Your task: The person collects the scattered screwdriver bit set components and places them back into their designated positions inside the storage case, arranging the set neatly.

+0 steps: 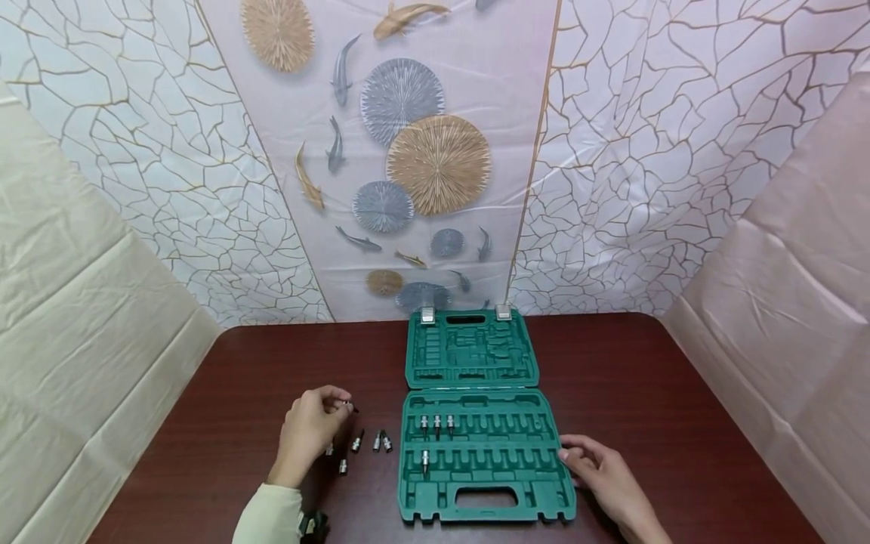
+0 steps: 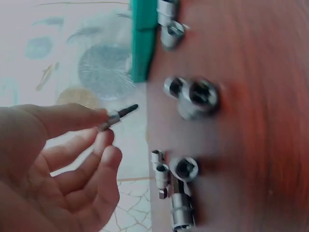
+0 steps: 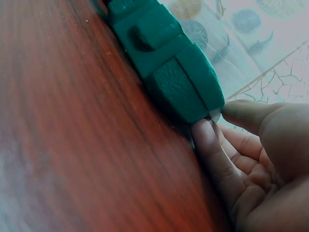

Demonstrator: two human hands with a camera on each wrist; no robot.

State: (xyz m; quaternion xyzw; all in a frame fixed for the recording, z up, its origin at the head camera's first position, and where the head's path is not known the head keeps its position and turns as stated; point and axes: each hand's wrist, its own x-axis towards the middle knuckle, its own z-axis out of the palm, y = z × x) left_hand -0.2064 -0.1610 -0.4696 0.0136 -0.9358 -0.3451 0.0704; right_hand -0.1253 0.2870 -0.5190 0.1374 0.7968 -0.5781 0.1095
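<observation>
My left hand (image 1: 309, 427) is over the table left of the case, pinching a bit socket (image 2: 114, 119) between thumb and fingertips; its dark bit points away from the hand. Below that hand, several silver bit sockets (image 1: 356, 441) lie loose on the table, some larger than others in the left wrist view. An opened green socket case (image 1: 485, 499) lies flat in the middle, three bit sockets (image 1: 437, 425) in its upper row and one bit socket (image 1: 425, 461) in its lower row. My right hand (image 1: 601, 472) grips the case's right edge between thumb and finger.
The case's lid (image 1: 469, 378) lies back toward the patterned wall cloth (image 1: 435, 249), its two metal latches upward. The dark red wooden table (image 1: 652, 393) runs to cloth walls on both sides. A black object (image 1: 314, 523) shows beside the left cuff.
</observation>
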